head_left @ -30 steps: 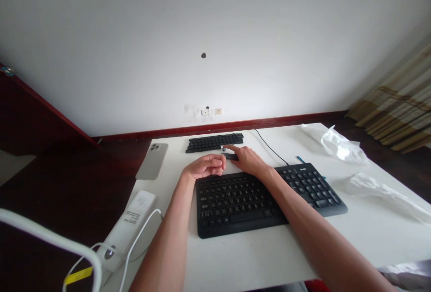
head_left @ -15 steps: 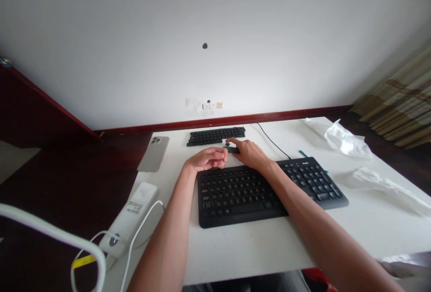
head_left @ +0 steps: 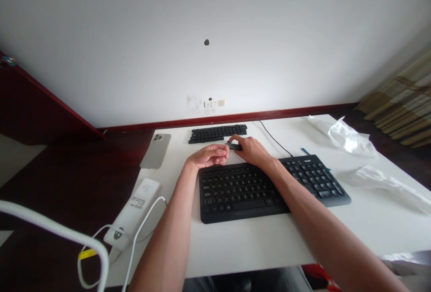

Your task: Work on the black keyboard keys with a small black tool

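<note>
A black full-size keyboard [head_left: 269, 186] lies on the white table [head_left: 256, 247] in front of me. Behind it are rows of loose black keycaps [head_left: 217, 132]. My right hand [head_left: 251, 152] reaches over the keyboard's far edge and grips a small black tool [head_left: 234, 146] between thumb and fingers, just below the keycap rows. My left hand [head_left: 208, 156] rests curled beside it at the keyboard's top edge, fingers closed, fingertips close to the tool; whether it holds anything is hidden.
A phone [head_left: 155, 150] lies face down at the table's left edge. A white power adapter [head_left: 133, 213] with a white cable sits front left. Crumpled clear plastic wrap [head_left: 350, 141] and a blue pen [head_left: 305, 151] lie at the right. The keyboard's cable [head_left: 272, 139] runs back.
Both hands stay together above the keyboard, the right still pinching the black tool. My head has shifted slightly, so the table sits a little higher in view.
</note>
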`<state>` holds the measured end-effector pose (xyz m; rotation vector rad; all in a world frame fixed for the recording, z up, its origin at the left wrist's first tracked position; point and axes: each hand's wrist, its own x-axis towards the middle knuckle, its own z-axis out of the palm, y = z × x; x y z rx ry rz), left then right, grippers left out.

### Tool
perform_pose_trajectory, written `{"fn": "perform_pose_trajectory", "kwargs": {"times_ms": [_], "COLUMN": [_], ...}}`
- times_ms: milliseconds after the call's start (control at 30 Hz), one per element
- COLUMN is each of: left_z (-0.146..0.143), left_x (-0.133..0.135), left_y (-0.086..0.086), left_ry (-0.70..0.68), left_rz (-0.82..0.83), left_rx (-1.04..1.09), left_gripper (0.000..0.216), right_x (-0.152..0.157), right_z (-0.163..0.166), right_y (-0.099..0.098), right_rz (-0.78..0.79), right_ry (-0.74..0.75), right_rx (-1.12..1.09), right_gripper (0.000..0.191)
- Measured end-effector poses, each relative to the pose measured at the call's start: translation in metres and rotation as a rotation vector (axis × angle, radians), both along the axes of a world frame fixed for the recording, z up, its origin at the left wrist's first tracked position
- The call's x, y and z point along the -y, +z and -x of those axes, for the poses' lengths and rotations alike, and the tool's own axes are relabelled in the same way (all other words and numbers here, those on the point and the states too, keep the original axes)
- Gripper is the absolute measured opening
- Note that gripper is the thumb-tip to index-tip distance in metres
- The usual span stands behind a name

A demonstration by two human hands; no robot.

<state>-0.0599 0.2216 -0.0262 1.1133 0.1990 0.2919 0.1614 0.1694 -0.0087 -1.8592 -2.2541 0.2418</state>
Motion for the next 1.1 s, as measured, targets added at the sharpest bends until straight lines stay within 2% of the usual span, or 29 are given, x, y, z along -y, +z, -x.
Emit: {"fn": "perform_pose_trajectory", "kwargs": {"times_ms": [367, 567, 900, 1100], "left_z": [-0.0019, -0.0013, -0.0019, -0.0014], "left_x": [0.0002, 0.0005, 0.0012, 0.0005], "left_y": [-0.0011, -0.0010, 0.0004, -0.0013], "left_ry": [0.035, 0.031, 0.023, 0.022], "left_rz": [-0.020, -0.016, -0.022, -0.024], "left_rx": [-0.035, -0.036, -0.031, -0.022], "left_gripper": [0.023, 0.023, 0.025, 0.024], "right_x": [-0.0035, -0.0031, -0.0036, -0.0023], "right_z": [0.0020, 0.0001, 0.0017, 0.0018], "right_y": [-0.0073, -0.0087, -0.0095, -0.0056], "right_rz": [0.007, -0.004, 0.015, 0.033], "right_ry": [0.013, 0.013, 0.006, -0.009], "right_rx": [0.002, -0.016, 0.021, 0.012], "right_gripper": [0.056, 0.041, 0.054, 0.048]}}
